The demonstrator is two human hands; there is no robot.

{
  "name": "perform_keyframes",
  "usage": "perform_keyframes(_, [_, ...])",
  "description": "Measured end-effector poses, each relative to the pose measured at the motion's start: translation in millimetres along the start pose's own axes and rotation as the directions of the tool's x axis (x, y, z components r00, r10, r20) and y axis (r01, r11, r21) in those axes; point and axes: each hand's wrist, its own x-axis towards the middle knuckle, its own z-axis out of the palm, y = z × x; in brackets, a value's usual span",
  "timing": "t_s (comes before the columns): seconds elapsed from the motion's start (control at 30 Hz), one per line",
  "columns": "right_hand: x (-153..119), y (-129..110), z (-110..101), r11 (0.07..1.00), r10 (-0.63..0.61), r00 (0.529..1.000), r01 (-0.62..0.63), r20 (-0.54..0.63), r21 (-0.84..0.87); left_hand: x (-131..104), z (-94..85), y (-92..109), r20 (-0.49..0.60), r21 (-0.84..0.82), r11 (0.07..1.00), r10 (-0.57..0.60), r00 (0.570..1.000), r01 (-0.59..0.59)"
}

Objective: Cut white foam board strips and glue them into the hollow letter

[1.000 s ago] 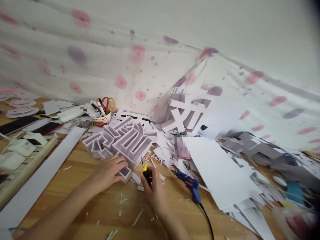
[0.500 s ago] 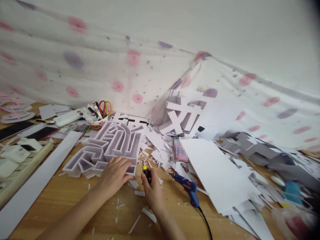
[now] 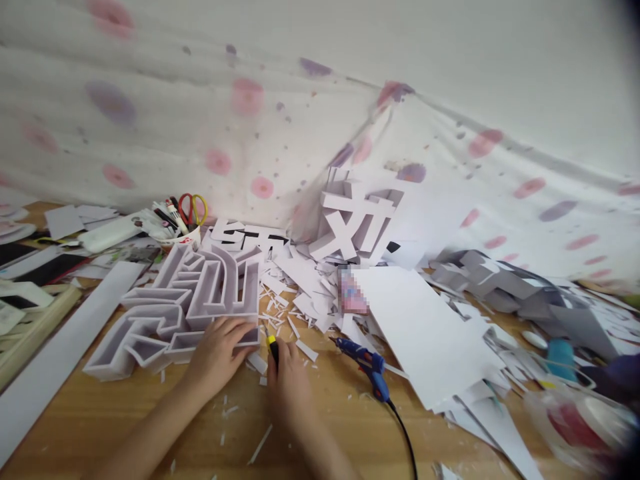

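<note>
glue gun (image 3: 363, 360): blue, laid on the wooden table (image 3: 215, 440), its black cord trailed toward the near edge.
hollow letterform (image 3: 190, 321): white, thin-walled and open-topped, set flat to the left of the glue gun.
left hand (image 3: 219, 350): placed left of the glue gun, at the near right corner of the hollow letterform; the fingers are bent and laid over the wall, with the thumb held a little apart; whether anything is pinched cannot be told.
right hand (image 3: 289, 380): seen just left of the glue gun; the fingers are closed around the yellow-and-black tool (image 3: 273, 347), its thin tip pointed away and held just beside the hollow letterform's wall.
paper scraps (image 3: 305, 283): strewn beyond the glue gun and to its left.
standing character (image 3: 343, 230): white, propped upright beyond the glue gun.
white sheet (image 3: 430, 333): laid right of the glue gun.
pen cup (image 3: 190, 238): set far to the left beyond the glue gun, filled with pens and scissors (image 3: 193, 210).
</note>
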Motion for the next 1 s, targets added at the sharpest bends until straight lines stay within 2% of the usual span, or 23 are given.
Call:
perform_keyframes(0.4, [-1, -13, 1, 0.992, 0.054, 0.995, -0.045, 0.079, -0.117, 0, 2.9, 0, -0.024, -0.019, 0.999, -0.026, 0.999, 0.026])
perform_keyframes(0.6, [-1, -25, 1, 0.954, 0.137, 0.98, -0.092, 0.143, -0.285, 1, 3.9, -2, -0.009, -0.016, 1.0, -0.02, 1.0, 0.02])
perform_keyframes(0.8, [0, -27, 8, 0.947, 0.109, 0.984, -0.06, 0.141, -0.317, 2, 5.2, -4, -0.012, -0.029, 0.999, -0.02, 1.0, 0.019])
perform_keyframes(1.0, [2, -27, 8, 0.928, 0.038, 0.971, 0.054, 0.238, -0.368, 2, 5.9, -5, -0.005, -0.01, 1.0, -0.004, 1.0, 0.004])
